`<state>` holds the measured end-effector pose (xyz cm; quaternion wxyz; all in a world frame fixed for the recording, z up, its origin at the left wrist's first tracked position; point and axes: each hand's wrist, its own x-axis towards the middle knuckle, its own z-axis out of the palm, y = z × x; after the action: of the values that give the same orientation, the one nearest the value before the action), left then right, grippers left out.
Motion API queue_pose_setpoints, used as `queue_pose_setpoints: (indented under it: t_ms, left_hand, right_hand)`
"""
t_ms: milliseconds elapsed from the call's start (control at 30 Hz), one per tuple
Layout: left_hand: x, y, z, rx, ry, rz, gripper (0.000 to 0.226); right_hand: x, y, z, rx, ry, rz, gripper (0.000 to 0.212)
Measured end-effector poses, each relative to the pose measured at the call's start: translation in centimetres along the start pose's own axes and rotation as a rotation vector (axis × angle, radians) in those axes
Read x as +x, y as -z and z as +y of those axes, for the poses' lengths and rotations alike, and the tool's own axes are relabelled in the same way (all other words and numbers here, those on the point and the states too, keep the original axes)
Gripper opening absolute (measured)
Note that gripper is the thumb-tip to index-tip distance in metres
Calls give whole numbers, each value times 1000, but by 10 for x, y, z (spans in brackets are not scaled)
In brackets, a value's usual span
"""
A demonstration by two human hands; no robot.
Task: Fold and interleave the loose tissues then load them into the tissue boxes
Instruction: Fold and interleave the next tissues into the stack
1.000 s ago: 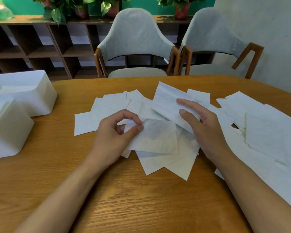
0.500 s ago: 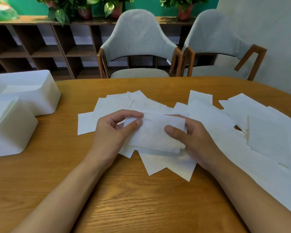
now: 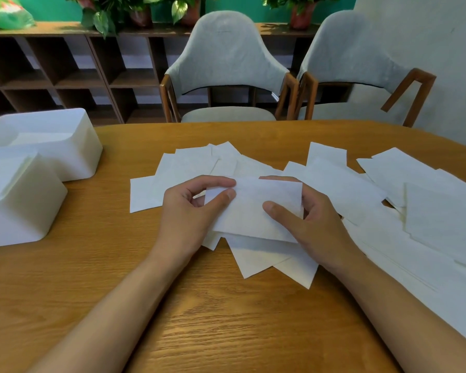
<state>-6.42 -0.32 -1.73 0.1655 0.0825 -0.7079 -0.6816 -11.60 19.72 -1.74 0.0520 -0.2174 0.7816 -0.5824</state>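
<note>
Folding step, I judge | left hand (image 3: 189, 211) and right hand (image 3: 315, 219) each pinch an end of the folded tissue (image 3: 256, 211) over the loose tissues (image 3: 189, 162) | next I'd interleave it squarely; tissue boxes (image 3: 73, 146) left.

Head-worn view, down over table (image 3: 226, 332)

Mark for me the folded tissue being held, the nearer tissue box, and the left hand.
folded tissue (image 3: 253, 211), head view, middle of its upper face.
nearer tissue box (image 3: 19, 211), head view, its side wall.
left hand (image 3: 187, 215), head view, back of the hand.
</note>
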Motion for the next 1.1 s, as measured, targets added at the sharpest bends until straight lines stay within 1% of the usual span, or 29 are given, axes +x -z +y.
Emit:
queue_pose_setpoints:
  t_ms: [133, 233, 300, 333, 400, 433, 467, 533, 600, 667, 700, 733, 800, 867, 933, 1000, 1033, 1100]
  left_hand:
    - [-2, -2, 1, -13, -25, -16, 9]
    - [-4, -4, 0, -30, -19, -4, 9]
    - [-5, -4, -1, -1, -34, 17, 11]
    - [-5, -4, -2, 41, -60, 30, 17]
    - [-4, -4, -4, 105, -84, 24, 42]
    - [-4, -3, -3, 96, -58, 5, 54]
    - [-4, -3, -1, 58, -9, -25, 60]
    - [-4, -3, 2, -42, 77, -97, 60]
    - [-6, -3, 4, -63, 69, -132, 57]
    - [-7, -3, 2, -36, 33, -90, 55]
    - [-7, -4, 1, -17, 19, -51, 53]
    - [-6, -4, 0, 4, 4, -15, 50]
    - [-6, -4, -2, 14, -22, 8, 44]
    - [-7, -5, 0, 11, -29, -32, 47]
    - [-9, -7, 2, 28, -17, -87, 52]
    - [-9, -9, 0, 59, -23, -102, 55]
    - [-8, -8, -2, 102, -54, -91, 56]
    - [-4, -2, -6, 308, -172, -58, 57]
  right_hand:
    - [1, 0, 3, -12, 26, -2, 34]
    - [1, -1, 4, -37, 35, 13, 39]
    - [1, -2, 4, -43, 45, 33, 38]
    - [1, -2, 3, -34, 51, 42, 35]
    - [1, 1, 2, -1, 48, 57, 32]
    - [1, 3, 2, 21, 40, 65, 32]
    - [1, 5, 1, 43, 25, 73, 34]
    - [1, 7, -1, 51, 20, 96, 43]
    - [3, 5, -3, 30, 45, 129, 56]
    - [6, 4, -4, 89, 46, 115, 71]
    - [6, 5, -4, 150, 41, 77, 74]
    - [5, 7, -5, 207, 33, 26, 72]
    - [3, 9, -5, 230, 16, -54, 57]
    - [2, 10, -2, 107, 18, -42, 38]
    - [4, 13, 1, -37, 17, -6, 27]
    - [5, 18, 3, -58, 9, 12, 25]
    - [6, 20, 5, -48, 12, 34, 26]
    - [8, 25, 7, -21, 12, 146, 28]
